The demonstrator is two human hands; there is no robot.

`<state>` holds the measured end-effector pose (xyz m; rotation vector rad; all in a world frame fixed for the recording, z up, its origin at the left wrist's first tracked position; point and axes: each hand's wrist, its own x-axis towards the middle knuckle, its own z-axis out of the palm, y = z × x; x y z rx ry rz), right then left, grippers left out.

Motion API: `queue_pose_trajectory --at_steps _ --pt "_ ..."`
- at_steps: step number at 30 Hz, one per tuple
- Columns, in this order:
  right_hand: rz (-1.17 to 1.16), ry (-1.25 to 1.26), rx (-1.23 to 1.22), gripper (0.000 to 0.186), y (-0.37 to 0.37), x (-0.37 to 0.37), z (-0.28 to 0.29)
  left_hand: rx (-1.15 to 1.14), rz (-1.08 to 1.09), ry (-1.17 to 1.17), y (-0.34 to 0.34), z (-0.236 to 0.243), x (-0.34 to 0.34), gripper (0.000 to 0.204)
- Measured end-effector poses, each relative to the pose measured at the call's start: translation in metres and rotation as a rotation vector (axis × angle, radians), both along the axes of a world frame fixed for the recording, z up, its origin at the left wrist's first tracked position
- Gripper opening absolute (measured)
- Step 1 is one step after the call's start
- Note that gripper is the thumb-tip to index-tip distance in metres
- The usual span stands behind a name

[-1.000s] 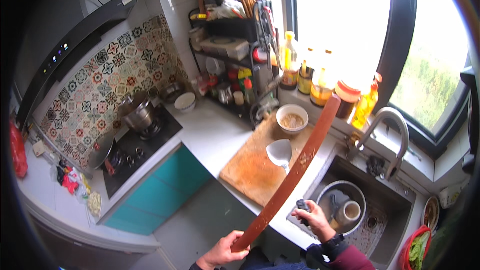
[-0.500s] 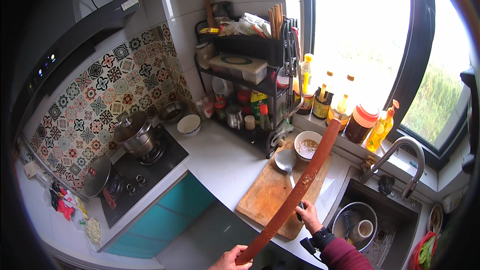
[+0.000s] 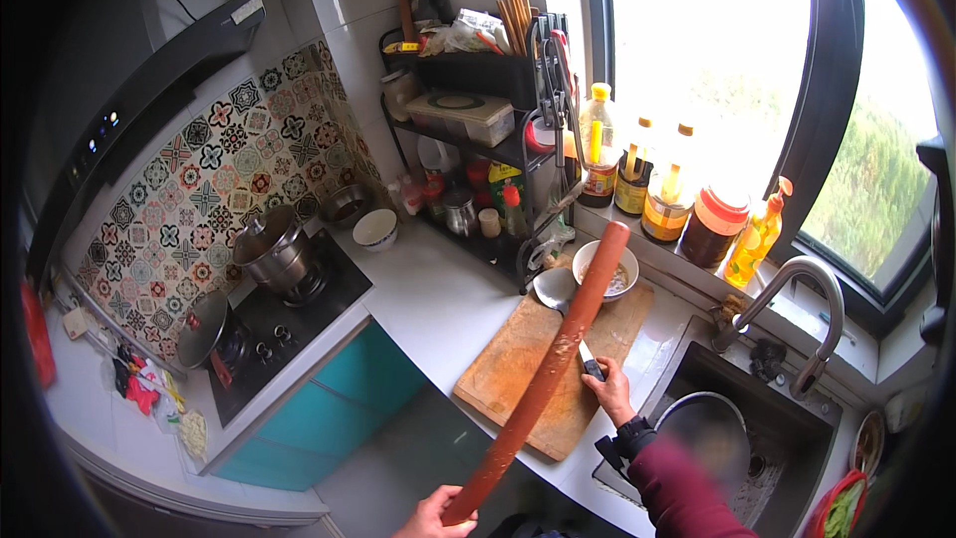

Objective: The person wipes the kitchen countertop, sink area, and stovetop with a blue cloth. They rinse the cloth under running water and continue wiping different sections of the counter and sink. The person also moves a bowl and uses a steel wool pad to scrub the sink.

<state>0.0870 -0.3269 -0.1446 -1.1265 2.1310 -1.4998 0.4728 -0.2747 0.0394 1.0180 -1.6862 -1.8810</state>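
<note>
A long reddish-brown wooden rolling pin (image 3: 538, 389), with pale residue stuck on it, slants from the lower edge up toward the bowl. My left hand (image 3: 436, 515) is wrapped round its near end. Over the right side of the wooden cutting board (image 3: 498, 369), my right hand (image 3: 611, 391) grips the black handle of a metal spatula (image 3: 555, 289). The pin hides part of the spatula's shaft. At the board's far end stands a white bowl (image 3: 624, 277) with pale contents, partly covered by the pin's far end.
A black rack (image 3: 453, 70) with jars and utensils stands at the back. Bottles (image 3: 631, 179) line the windowsill. The sink (image 3: 797, 428) on the right holds a round metal basin (image 3: 712, 418). At left, pots (image 3: 274, 254) sit on the black cooktop (image 3: 304, 324).
My view has shifted slightly. The rolling pin's far end has swung left, from beside the bowl to in front of it. My right hand has moved a little farther forward with the spatula.
</note>
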Motion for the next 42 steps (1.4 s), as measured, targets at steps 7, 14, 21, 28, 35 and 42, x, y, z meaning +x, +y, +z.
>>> queue_pose_trajectory --at_steps 7,14,21,28,35,42 --pt "0.074 0.605 0.078 0.03 -0.007 -0.041 0.096 0.009 0.05 -0.016 -0.011 0.009 0.026 0.041" --pt "-0.04 1.009 -0.485 0.02 -0.17 -0.149 0.43 -0.12 -0.034 -0.018 -0.125 -0.01 0.054 0.041" --pt "0.07 1.117 0.013 0.031 -0.343 -0.164 0.551 -0.134 -0.127 -0.095 -0.228 -0.011 0.084 0.045" --pt "0.385 0.55 -0.092 0.023 -0.37 -0.2 0.561 -0.077 -0.119 -0.067 -0.273 -0.021 0.083 0.042" --pt "0.255 0.788 -0.17 0.035 -0.293 -0.197 0.589 -0.043 -0.181 -0.171 -0.308 -0.006 0.078 0.039" --pt "-0.054 0.93 -0.168 0.027 -0.1 -0.091 0.524 0.147 -0.282 -0.278 -0.314 0.007 0.089 0.049"
